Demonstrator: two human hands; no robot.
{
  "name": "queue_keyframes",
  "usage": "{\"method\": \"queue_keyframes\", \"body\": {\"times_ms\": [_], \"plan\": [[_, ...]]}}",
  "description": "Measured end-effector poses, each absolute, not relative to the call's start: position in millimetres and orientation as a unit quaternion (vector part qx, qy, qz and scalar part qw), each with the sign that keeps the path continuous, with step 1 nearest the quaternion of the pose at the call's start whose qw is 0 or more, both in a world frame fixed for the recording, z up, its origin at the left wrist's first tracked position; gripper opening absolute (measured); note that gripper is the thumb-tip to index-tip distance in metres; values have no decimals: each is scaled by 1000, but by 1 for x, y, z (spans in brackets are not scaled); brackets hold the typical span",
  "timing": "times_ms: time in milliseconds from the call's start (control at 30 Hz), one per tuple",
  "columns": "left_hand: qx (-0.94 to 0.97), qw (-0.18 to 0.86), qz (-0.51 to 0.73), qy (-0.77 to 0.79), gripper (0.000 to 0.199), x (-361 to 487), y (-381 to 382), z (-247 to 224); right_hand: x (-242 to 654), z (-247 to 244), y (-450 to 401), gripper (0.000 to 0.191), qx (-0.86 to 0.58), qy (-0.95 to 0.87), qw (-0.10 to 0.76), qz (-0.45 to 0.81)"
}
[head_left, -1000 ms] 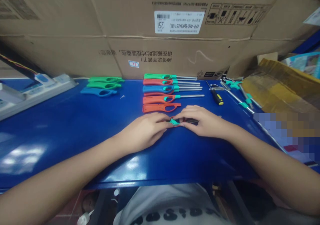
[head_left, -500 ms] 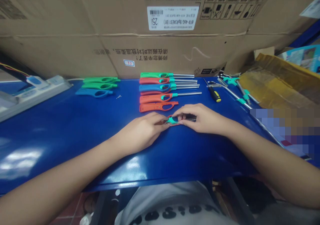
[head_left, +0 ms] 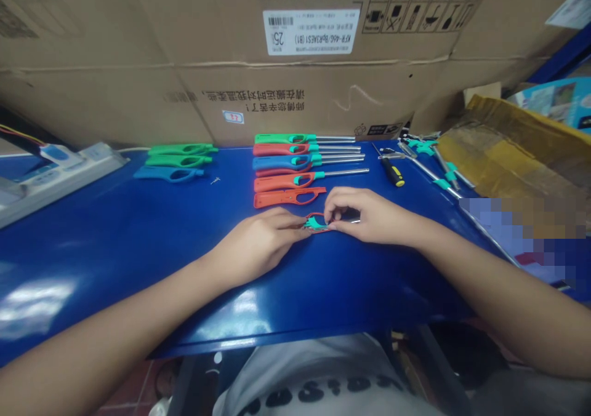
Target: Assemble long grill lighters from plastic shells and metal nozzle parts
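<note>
Lighter shell (head_left: pixel 317 215), red, lies on the desk (head_left: pixel 351 293) between both hands, with a teal trigger (head_left: pixel 314 223) in its loop. Right hand (head_left: pixel 373 216): grip closed, thumb and index pinching the trigger from the right. Left hand (head_left: pixel 258 244): grip closed too, fingers curled against the shell's left end; cannot tell how firm. Short metal rod (head_left: pixel 355 221) shows just past the right fingers, mostly hidden.

Change vs earlier frame: right fingers have arched up and drawn tighter around the trigger, which now shows more clearly. Whole scene sits further left and higher in view, so that is head motion, not parts moving. Desk layout matches.

Nearest above the hands: spare red shell (head_left: pixel 289 197), then red lighter (head_left: pixel 284 182) with its rod fitted, and a stack of finished lighters (head_left: pixel 281 151) in green, red and blue. Further left: two green shells (head_left: pixel 179 155) and blue shell (head_left: pixel 168 174). Right: screwdriver (head_left: pixel 392 173), yellow and black, beside rods with teal fittings (head_left: pixel 434 170). Carton (head_left: pixel 277 90) stands behind the desk.
</note>
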State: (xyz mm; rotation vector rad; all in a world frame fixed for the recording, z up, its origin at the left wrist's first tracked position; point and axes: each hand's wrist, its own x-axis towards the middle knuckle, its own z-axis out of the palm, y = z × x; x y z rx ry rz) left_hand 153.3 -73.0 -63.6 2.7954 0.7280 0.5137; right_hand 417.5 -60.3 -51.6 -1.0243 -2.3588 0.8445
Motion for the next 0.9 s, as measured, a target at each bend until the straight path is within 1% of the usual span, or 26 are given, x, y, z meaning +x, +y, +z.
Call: {"method": "queue_keyframes", "body": {"times_ms": [200, 433, 567, 700, 767, 900], "plan": [[952, 86, 157, 249, 36, 154, -73, -63, 422, -48, -61, 10, -352, -888, 177, 236], [955, 73, 145, 248, 36, 154, -74, -64, 423, -42, -64, 13, -337, -907, 156, 201], [951, 83, 162, 249, 35, 153, -73, -67, 429, -38, -62, 13, -340, -902, 186, 189], [946, 91, 185, 251, 32, 153, -72, -70, 437, -35, -56, 15, -364, -901, 210, 105], [943, 96, 190, 254, 32, 153, -72, -70, 439, -33, -55, 13, -356, -905, 207, 109], [943, 101, 187, 256, 32, 154, -73, -69, 440, -34, -55, 11, -328, -913, 173, 171]]}}
